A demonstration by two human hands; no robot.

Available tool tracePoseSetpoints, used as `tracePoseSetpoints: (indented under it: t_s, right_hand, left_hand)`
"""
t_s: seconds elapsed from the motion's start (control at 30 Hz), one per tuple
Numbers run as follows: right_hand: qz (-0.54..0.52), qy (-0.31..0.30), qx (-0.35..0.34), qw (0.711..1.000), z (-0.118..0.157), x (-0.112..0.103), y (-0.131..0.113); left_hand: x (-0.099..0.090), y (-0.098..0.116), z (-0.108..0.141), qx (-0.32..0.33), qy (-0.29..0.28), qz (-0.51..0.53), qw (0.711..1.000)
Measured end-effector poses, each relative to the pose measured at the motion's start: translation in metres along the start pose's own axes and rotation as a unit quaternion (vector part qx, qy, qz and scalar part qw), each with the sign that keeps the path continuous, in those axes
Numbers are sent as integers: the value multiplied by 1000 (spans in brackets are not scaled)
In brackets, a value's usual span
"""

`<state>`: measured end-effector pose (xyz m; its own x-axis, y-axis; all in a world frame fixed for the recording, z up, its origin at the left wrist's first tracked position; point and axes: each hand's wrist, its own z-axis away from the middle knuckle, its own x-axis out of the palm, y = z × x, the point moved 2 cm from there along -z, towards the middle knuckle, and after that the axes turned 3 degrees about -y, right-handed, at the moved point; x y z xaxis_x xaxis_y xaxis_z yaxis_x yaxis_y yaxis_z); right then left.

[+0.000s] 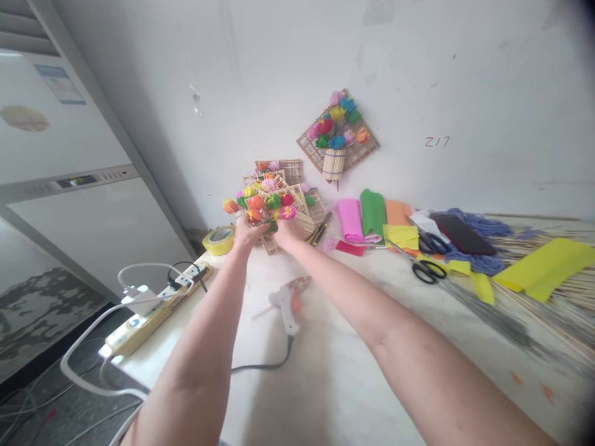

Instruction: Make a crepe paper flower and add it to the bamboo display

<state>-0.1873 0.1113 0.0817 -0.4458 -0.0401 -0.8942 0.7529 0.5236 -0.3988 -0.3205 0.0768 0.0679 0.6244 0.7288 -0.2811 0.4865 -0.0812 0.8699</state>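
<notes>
Both arms reach forward to a cluster of colourful paper flowers on small stick lattice panels piled against the wall. My left hand is closed at the left lower side of the front flower arrangement, thumb pointing inward. My right hand grips the same arrangement from the right, below a magenta flower. The fingertips of both hands are partly hidden behind the flowers. Between the forearms, a glue gun lies on the white tabletop.
A finished-looking flower panel hangs on the wall. Yellow tape and a power strip with cables are left. To the right lie crepe paper rolls, scissors, a phone, purple cord, wires and thin sticks.
</notes>
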Motion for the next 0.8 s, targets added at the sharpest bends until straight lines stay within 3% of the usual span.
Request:
tracePoseSetpoints:
  t_s: [0.07,0.13,0.23,0.37,0.8]
  right_hand:
    - [-1,-2,3,1000,0,0,0]
    - [0,-5,3,1000,-1,0,1]
    - [3,-11,6,1000,-2,2,1]
    - [5,-17,11,1000,-3,1,0]
    - [-8,-8,3,1000,-3,-1,0]
  left_hand:
    - [-3,0,0,-4,-16,34,999]
    - [-7,2,-1,3,33,60,998]
    - [-8,7,-5,92,83,59,990]
    - [-4,12,-11,190,58,2,980]
    - [0,11,-6,268,104,-133,949]
